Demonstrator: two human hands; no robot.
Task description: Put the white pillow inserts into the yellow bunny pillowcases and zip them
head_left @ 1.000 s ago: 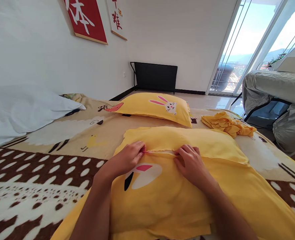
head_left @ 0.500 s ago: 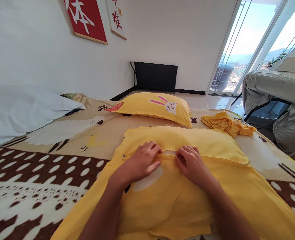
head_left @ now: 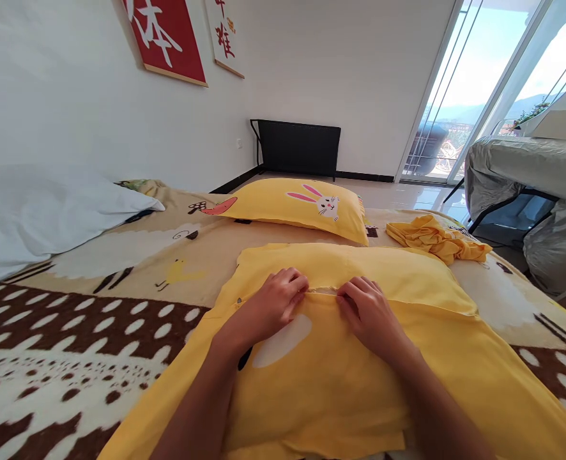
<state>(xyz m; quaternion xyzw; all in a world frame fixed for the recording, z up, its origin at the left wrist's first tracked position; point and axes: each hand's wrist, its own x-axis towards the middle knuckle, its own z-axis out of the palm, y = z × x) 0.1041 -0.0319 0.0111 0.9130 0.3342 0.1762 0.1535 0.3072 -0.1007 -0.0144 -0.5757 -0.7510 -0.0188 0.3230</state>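
Observation:
A yellow pillowcase (head_left: 331, 377) lies spread across the bed in front of me, its opening edge running sideways below a raised yellow part. My left hand (head_left: 276, 300) is closed on this edge left of centre, thumb against fingers. Bent fingers of my right hand (head_left: 369, 310) pinch the same edge a short way to the right. Between the hands the edge is stretched straight, and a small pale strip shows in the gap behind it. A pale oval print lies below my left hand. What is inside the pillowcase is mostly hidden.
Beyond lies a plump yellow pillow (head_left: 273, 207) with a rabbit print. Crumpled yellow cloth (head_left: 436, 237) rests to its right, and a white pillow (head_left: 62, 211) at the left. A patterned blanket (head_left: 168, 249) covers the bed. Covered furniture (head_left: 527, 160) stands at the right.
My left thumb has drawn in against the fingers, closing on the edge. The edge between my hands is slightly higher and tauter. My right hand has barely shifted.

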